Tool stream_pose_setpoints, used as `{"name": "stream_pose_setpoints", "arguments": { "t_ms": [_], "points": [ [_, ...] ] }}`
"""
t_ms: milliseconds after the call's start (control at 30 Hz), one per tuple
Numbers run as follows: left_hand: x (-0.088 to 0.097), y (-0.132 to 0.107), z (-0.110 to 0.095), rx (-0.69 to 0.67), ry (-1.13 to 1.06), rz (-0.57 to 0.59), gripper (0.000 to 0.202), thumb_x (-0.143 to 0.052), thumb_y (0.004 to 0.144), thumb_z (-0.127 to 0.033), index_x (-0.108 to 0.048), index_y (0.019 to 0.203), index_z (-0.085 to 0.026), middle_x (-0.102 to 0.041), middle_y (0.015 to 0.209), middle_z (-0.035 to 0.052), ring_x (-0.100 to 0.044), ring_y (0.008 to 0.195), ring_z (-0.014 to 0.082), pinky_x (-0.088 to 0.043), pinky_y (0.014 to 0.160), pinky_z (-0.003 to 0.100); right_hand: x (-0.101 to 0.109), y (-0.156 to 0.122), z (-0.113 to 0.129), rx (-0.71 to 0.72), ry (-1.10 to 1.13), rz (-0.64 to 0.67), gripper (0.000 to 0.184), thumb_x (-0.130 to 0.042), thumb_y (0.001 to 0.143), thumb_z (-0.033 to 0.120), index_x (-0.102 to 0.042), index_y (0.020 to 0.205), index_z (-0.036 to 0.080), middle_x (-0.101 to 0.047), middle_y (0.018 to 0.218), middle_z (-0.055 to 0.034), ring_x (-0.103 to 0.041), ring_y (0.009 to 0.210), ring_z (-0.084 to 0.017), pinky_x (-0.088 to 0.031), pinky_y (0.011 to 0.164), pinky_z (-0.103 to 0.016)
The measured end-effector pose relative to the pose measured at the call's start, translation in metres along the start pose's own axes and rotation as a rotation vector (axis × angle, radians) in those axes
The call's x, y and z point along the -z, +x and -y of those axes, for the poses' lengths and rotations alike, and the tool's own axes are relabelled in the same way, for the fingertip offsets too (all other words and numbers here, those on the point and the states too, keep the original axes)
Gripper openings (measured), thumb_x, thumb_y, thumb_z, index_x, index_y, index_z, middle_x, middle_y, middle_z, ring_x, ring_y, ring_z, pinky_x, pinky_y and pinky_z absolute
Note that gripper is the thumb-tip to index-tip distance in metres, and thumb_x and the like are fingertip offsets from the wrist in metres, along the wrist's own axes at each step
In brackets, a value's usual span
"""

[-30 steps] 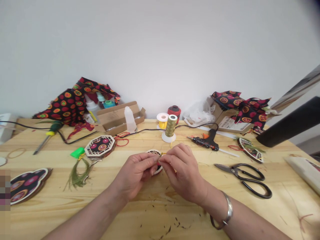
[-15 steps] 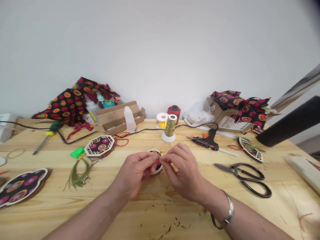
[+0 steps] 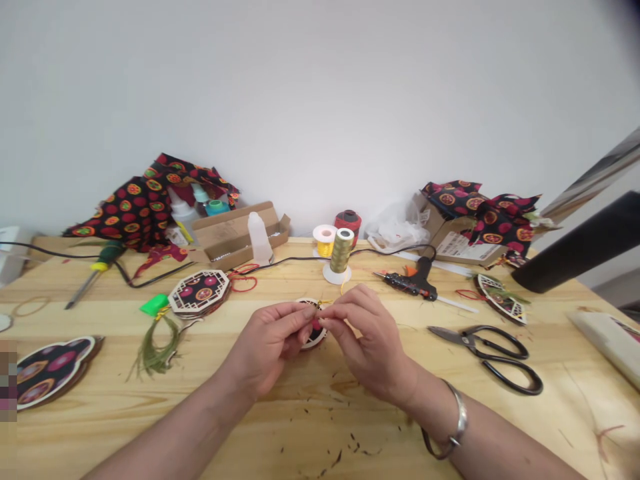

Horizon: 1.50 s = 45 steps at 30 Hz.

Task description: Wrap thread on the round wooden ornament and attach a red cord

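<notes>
Barely shifted vs 1s ago: L hand [image 3: 270, 343] & R hand [image 3: 373, 347], baring more of 1 round ornament [image 3: 316, 339], mid-table under fingertips. Both pinched nearly closed; can't tell what was held. 3 spools [image 3: 341, 253] beyond, 1 scissors [image 3: 467, 339] to R.

Two bare forearms [image 3: 195, 413] [image 3: 435, 400] angle inward from below. Left hand [image 3: 270, 343] and right hand [image 3: 370, 343] nearly meet at centre, fingers [image 3: 345, 312] bent, thumb and index tips pinched together.
</notes>
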<state>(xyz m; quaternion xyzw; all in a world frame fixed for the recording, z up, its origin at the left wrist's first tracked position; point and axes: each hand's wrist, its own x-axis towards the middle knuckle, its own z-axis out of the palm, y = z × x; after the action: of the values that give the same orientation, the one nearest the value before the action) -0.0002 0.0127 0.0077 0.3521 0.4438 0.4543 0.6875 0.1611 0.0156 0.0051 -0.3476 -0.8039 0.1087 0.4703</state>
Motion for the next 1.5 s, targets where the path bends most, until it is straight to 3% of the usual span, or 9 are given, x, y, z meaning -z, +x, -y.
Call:
{"name": "stream_pose_setpoints", "arguments": {
  "t_ms": [200, 367, 533, 667, 867, 1200, 1500],
  "points": [
    [0.005, 0.003, -0.002, 0.013, -0.097, 0.011, 0.016, -0.072, 0.071, -0.025, -0.067, 0.063, -0.011, -0.045, 0.045, -0.0055, -0.025, 0.04, 0.0024, -0.014, 0.039, 0.017, 0.0, 0.002, -0.003, -0.025, -0.032, -0.085, 0.012, -0.053, 0.086, 0.009, -0.062, 0.09, 0.017, -0.06, 0.081, -0.0051, -0.051, 0.079, -0.018, -0.042, 0.072, -0.034],
    [0.005, 0.001, -0.001, 0.04, -0.107, 0.079, 0.026, -0.07, 0.073, -0.026, -0.061, 0.053, -0.012, -0.043, 0.045, -0.0053, -0.021, 0.041, 0.0027, -0.012, 0.039, 0.018, -0.001, 0.0, -0.005, 0.092, -0.121, -0.057, 0.014, -0.059, 0.082, 0.008, -0.065, 0.089, 0.02, -0.059, 0.079, -0.0039, -0.047, 0.077, -0.017, -0.042, 0.07, -0.033],
    [0.0, -0.002, -0.002, 0.049, -0.048, 0.089, 0.02, -0.068, 0.075, -0.027, -0.067, 0.061, -0.012, -0.044, 0.046, -0.0054, -0.026, 0.042, 0.0034, -0.018, 0.04, 0.017, 0.0, -0.001, -0.004, 0.158, -0.15, -0.051, 0.023, -0.061, 0.079, 0.005, -0.067, 0.09, 0.024, -0.058, 0.078, -0.0022, -0.044, 0.078, -0.017, -0.041, 0.07, -0.033],
    [-0.001, -0.003, -0.002, 0.016, 0.014, 0.105, 0.019, -0.067, 0.076, -0.026, -0.068, 0.061, -0.013, -0.046, 0.047, -0.0045, -0.035, 0.047, 0.0053, -0.03, 0.049, 0.017, 0.001, 0.0, -0.003, 0.112, -0.095, -0.026, 0.018, -0.06, 0.081, 0.007, -0.067, 0.085, 0.023, -0.058, 0.078, -0.0026, -0.044, 0.078, -0.017, -0.042, 0.07, -0.032],
    [-0.001, -0.005, 0.0, -0.049, 0.154, 0.046, 0.015, -0.067, 0.075, -0.029, -0.072, 0.07, -0.016, -0.049, 0.048, -0.0036, -0.039, 0.05, 0.0083, -0.03, 0.05, 0.021, 0.003, 0.003, 0.002, 0.006, 0.022, 0.024, 0.014, -0.056, 0.085, 0.01, -0.063, 0.077, 0.019, -0.057, 0.075, -0.003, -0.046, 0.076, -0.016, -0.043, 0.07, -0.031],
    [-0.004, -0.011, -0.005, -0.344, 0.571, -0.08, 0.022, -0.06, 0.079, -0.024, -0.064, 0.058, -0.019, -0.053, 0.051, -0.0039, -0.048, 0.055, 0.0114, -0.037, 0.059, 0.023, 0.003, 0.004, 0.003, -0.102, 0.094, -0.012, 0.011, -0.062, 0.08, 0.01, -0.062, 0.071, 0.017, -0.056, 0.069, -0.0014, -0.049, 0.073, -0.015, -0.042, 0.068, -0.03],
    [-0.004, -0.01, -0.003, -0.304, 0.551, -0.064, 0.024, -0.059, 0.081, -0.028, -0.063, 0.059, -0.019, -0.053, 0.052, -0.0038, -0.047, 0.056, 0.0119, -0.038, 0.059, 0.023, 0.006, 0.007, 0.005, -0.084, 0.083, 0.007, 0.016, -0.06, 0.079, 0.006, -0.059, 0.068, 0.017, -0.056, 0.067, -0.0012, -0.047, 0.07, -0.015, -0.041, 0.066, -0.029]
  ]
}}
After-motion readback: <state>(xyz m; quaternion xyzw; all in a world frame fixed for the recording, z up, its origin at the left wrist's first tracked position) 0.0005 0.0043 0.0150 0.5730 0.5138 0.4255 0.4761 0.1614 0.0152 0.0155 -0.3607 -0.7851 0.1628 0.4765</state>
